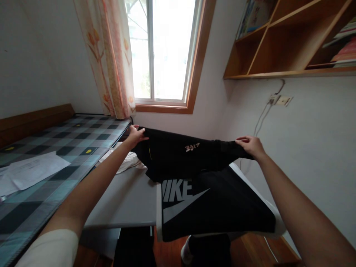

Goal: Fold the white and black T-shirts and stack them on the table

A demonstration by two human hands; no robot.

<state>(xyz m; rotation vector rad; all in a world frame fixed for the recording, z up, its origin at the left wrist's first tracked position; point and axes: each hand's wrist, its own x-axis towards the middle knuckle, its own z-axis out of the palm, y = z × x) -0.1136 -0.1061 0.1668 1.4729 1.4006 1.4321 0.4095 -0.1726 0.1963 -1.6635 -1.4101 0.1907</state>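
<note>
1. The black garment (178, 152) was stretched sideways between the left hand (136, 135) and the right hand (251, 146), above the far part of the gray table (119, 207). Small pale marks showed on its front, and its lower edge hung unevenly.
2. On the right part of the table lay a black NIKE-printed item (222, 211) with a pale border, its near edge reaching the table's front. The garment overlapped its far side in view; whether the two touched could not be told.
3. A crumpled white cloth (128, 163) lay at the table's far left.
4. Left of the table was a checked mattress (63, 139) with loose papers (36, 168) on it.
5. Beyond the table were a window (169, 52) and a flowered curtain (111, 55). A wooden shelf (294, 44) hung high to its right, over a wall socket (283, 101).
6. The left hand gripped the garment's upper left corner, its fingers partly spread.
7. The right hand pinched the narrow right end near its top edge, thumb and fingers close together.
</note>
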